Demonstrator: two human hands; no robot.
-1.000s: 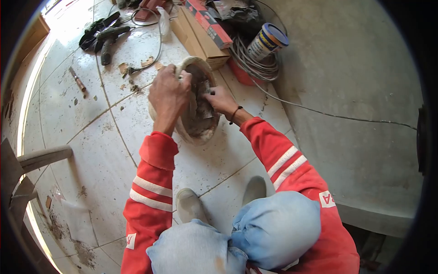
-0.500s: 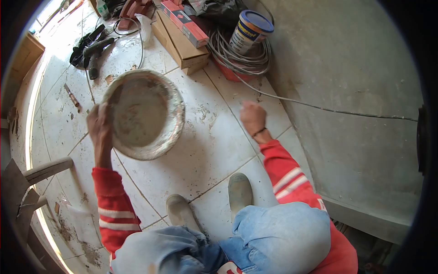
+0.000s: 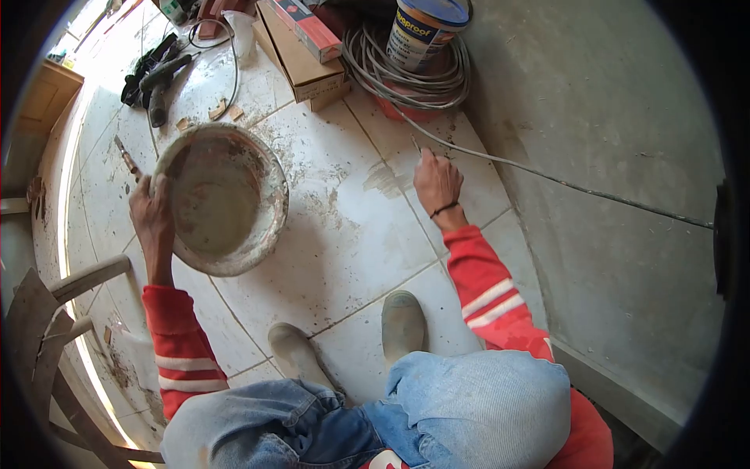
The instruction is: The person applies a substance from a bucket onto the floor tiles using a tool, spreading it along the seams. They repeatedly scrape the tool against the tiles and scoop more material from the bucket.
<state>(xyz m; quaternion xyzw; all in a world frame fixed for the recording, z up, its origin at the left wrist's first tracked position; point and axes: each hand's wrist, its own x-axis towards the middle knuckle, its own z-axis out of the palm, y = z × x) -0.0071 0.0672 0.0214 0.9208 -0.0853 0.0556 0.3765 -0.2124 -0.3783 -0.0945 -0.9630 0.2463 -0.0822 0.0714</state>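
Observation:
My left hand grips the left rim of a round, mortar-stained basin, its fingers closed over the edge. The basin is tilted up off the tiles, and a greyish layer covers its inside bottom. Over to the right, my right hand is closed in a fist above the floor. A thin, dark tip sticks out past its fingers; the rest of that object is hidden, so I cannot make out its kind. A damp grey smear marks the tile just left of this hand.
Ahead lie a cardboard box, a coiled grey cable and a labelled bucket. A cordless drill and a wooden-handled tool lie at left, near a wooden chair. A grey wall rises at right.
The basin and my left hand have shifted a little left in view. My right hand, blurred before, is now sharp with the thin tip visible. A damp smear shows on the tile beside it.

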